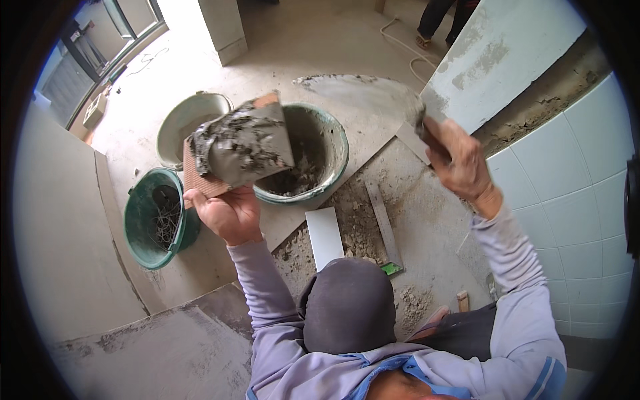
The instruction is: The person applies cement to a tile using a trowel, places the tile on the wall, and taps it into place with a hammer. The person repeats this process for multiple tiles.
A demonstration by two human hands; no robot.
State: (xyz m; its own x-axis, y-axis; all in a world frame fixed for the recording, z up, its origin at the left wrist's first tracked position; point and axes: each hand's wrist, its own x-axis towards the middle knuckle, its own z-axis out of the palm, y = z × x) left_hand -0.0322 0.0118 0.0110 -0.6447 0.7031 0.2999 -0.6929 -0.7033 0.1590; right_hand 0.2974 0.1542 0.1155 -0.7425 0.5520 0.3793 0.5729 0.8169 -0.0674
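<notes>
My left hand [230, 215] supports a tile [195, 175] from below, palm up, at the rim of a round mortar tub [341, 157]. The tile's reddish ridged back faces up, and wet grey mortar [243, 143] covers most of it. Out to the right, my right hand [460, 163] is closed round the handle of a trowel [363, 93]. Its wide blade is smeared by motion and stretches left beyond the tub, apart from the tile. More grey mortar lies in the tub, partly hidden by the tile.
A pale bucket [167, 141] and a green bucket [137, 220] with wire inside stand left. On the rubble-strewn floor lie a white tile [325, 237] and a metal bar [382, 220] with a green end. A tiled wall [573, 200] rises right. Another person's legs [437, 20] show far off.
</notes>
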